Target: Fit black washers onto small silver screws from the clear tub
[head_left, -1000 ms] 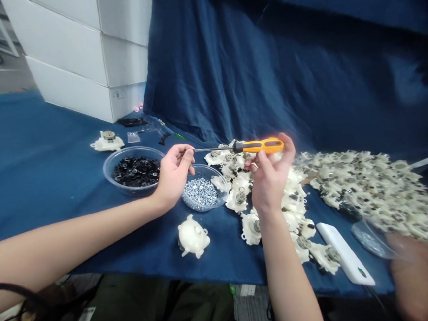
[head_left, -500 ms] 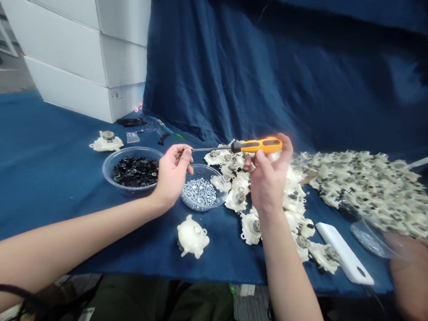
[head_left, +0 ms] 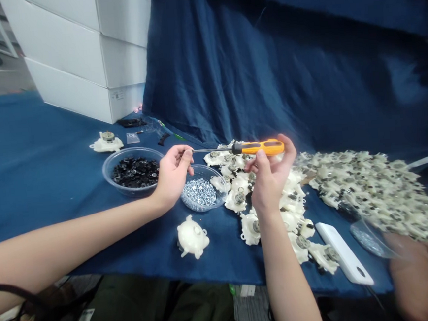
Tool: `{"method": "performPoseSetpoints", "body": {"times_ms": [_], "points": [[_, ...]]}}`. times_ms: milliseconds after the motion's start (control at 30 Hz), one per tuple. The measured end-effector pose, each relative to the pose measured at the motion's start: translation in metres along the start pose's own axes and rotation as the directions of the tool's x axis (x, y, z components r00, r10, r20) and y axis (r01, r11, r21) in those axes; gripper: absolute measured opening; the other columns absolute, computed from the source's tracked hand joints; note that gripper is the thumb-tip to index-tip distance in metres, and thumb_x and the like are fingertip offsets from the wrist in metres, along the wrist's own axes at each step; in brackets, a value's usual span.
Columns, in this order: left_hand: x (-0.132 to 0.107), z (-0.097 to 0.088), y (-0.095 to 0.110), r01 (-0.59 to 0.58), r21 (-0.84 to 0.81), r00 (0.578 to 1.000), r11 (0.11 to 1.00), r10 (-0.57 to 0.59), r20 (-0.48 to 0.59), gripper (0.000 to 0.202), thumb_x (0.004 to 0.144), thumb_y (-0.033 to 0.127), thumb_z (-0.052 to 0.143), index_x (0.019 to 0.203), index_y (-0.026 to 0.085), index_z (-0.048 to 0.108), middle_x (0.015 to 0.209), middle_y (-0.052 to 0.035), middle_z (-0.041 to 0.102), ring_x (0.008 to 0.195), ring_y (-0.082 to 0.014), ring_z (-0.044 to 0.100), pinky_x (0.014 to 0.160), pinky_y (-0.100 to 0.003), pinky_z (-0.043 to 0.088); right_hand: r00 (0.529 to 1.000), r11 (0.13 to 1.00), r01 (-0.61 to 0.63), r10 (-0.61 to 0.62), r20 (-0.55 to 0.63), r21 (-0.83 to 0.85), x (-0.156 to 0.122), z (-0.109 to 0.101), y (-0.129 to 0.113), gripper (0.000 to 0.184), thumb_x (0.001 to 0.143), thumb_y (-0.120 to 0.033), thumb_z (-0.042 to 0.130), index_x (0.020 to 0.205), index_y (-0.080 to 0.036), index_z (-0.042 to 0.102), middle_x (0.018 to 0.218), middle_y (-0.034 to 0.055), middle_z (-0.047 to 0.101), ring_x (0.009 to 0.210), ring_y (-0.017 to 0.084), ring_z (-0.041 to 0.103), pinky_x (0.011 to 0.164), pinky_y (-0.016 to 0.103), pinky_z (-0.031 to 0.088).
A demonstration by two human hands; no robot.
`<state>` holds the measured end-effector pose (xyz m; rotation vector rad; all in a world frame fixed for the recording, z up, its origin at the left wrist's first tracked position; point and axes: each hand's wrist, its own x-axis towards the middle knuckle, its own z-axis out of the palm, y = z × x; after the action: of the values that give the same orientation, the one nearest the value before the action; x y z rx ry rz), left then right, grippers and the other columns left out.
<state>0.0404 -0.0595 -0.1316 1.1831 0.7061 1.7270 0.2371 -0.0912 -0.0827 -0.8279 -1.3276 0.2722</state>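
Observation:
An orange-and-black screwdriver (head_left: 265, 147) lies level above the table, its handle between the thumb and fingers of my right hand (head_left: 272, 178). At the tip of its metal shaft, my left hand (head_left: 174, 171) pinches its thumb and fingers together; whatever they hold there is hidden. Just beneath is a clear plastic bowl (head_left: 222, 199) of small silver screws. Left of it stands a larger clear bowl (head_left: 107, 176) of small black parts. Nearer to me, a cream plastic housing (head_left: 193, 236) rests alone on the blue cloth.
Many cream housings with metal motors (head_left: 240, 196) lie behind my right hand, and a bigger heap (head_left: 375, 187) spreads right. A white corded device (head_left: 344, 253) lies by them. Another person's blurred hand (head_left: 416, 278) is at a clear container (head_left: 372, 239). White boxes (head_left: 73, 67) are stacked back left.
My right hand and the screwdriver handle have shifted very slightly to the right. My left hand stays at the tip; the rest looks the same.

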Motion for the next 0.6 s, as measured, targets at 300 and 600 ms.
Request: {"method": "performPoseSetpoints", "body": {"times_ms": [300,600], "points": [[-0.0015,-0.0009,-0.001,-0.022,0.018,0.999,1.0,0.022,0.026,0.021,0.094,0.038,0.069,0.099,0.017,0.065,0.079,0.0002,0.058,0.057,-0.0064,0.057,0.056,-0.02,0.048,0.993,0.989,-0.103,0.109,-0.055,0.108,0.0029,-0.0015,0.0038,0.039,0.093,-0.032,0.061,0.127,-0.032,0.041,0.092,-0.0036,0.055,0.055,0.007,0.053,0.053,0.025,0.051],[-0.0019,0.0,0.0002,-0.023,-0.004,0.999,1.0,0.023,0.045,0.018,0.095,0.034,0.068,0.1,0.017,0.063,0.08,-0.0001,0.059,0.058,-0.0065,0.058,0.057,-0.02,0.05,0.976,0.975,-0.19,0.2,-0.082,0.111,0.0026,-0.0004,0.0077,0.042,0.09,-0.033,0.062,0.126,-0.031,0.041,0.107,0.0006,0.06,0.069,0.01,0.065,0.053,0.021,0.049]]}}
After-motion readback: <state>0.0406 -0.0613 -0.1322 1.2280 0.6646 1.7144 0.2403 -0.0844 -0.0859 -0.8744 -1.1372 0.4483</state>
